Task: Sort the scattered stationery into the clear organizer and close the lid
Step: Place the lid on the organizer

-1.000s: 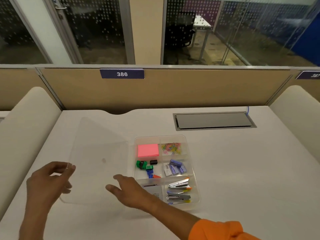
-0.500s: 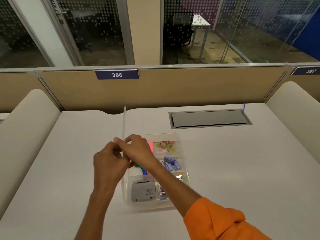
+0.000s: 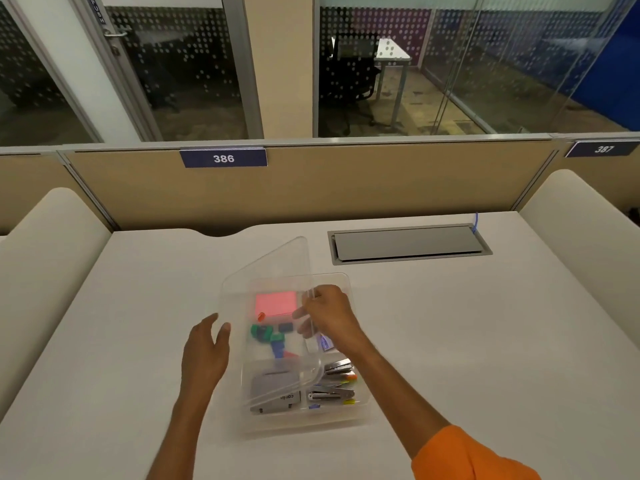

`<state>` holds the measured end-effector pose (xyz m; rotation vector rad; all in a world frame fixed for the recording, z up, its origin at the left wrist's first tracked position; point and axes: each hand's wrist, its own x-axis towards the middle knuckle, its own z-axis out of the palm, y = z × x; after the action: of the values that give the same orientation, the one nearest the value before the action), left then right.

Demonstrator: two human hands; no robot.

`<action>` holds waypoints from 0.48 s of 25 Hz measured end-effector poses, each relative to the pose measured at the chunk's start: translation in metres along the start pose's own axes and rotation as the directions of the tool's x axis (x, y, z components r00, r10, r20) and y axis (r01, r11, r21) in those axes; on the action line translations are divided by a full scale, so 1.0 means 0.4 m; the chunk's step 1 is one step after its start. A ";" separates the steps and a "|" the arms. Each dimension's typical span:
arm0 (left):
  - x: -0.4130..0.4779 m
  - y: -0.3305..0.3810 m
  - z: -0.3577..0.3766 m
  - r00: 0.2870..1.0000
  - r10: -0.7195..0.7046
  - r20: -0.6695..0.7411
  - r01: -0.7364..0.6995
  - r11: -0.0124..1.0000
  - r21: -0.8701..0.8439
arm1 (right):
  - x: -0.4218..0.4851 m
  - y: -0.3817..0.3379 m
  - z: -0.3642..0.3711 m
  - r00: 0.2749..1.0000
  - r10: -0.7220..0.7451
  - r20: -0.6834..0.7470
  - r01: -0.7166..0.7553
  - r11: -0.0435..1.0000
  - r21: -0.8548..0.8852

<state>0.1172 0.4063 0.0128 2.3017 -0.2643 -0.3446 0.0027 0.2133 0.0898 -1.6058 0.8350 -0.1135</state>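
Formerly upright, clear plastic lid (image 3: pixel 273 282) tipped over clear compartmented organizer (image 3: pixel 304 422); right hand (image 3: pixel 329 313) pinched its edge (left hand (image 3: pixel 204 351) open, empty); a slip could skew seating

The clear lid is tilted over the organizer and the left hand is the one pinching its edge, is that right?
Not quite: it is the right hand that pinches the edge of the clear lid. The lid is tilted over the organizer, as you said. The left hand is open beside the organizer's left side and grips nothing. The head view shows this.
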 end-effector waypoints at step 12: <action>-0.012 -0.074 0.151 0.999 -0.009 0.041 0.015 0.986 -0.169 | 0.027 0.297 -0.135 0.964 -0.066 -0.256 0.001 0.969 -0.246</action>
<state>0.0956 0.3869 -0.0481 2.1322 -0.2320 -0.4039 -0.0702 0.1654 -0.0079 -1.8635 1.0584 -0.2613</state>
